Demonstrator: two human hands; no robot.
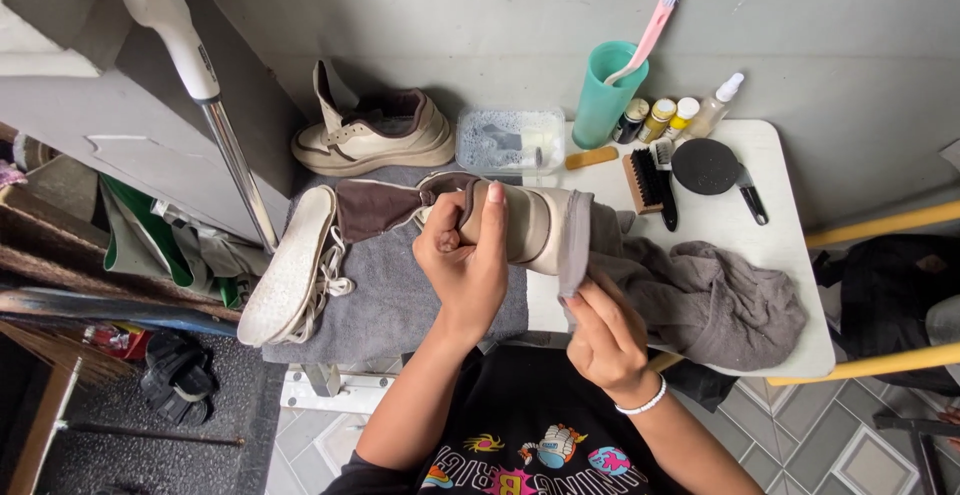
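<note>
R hand (603,340) pinches grey cloth (700,290), L hand (465,255) grips sneaker (500,217); teal cup (603,100) w/ pink toothbrush (650,30).

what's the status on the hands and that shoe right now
Left hand shut on cream shoe, held over the grey towel. Right hand pinching grey cloth against the shoe's toe. Nothing blocking; insole lies off to the side.
</note>
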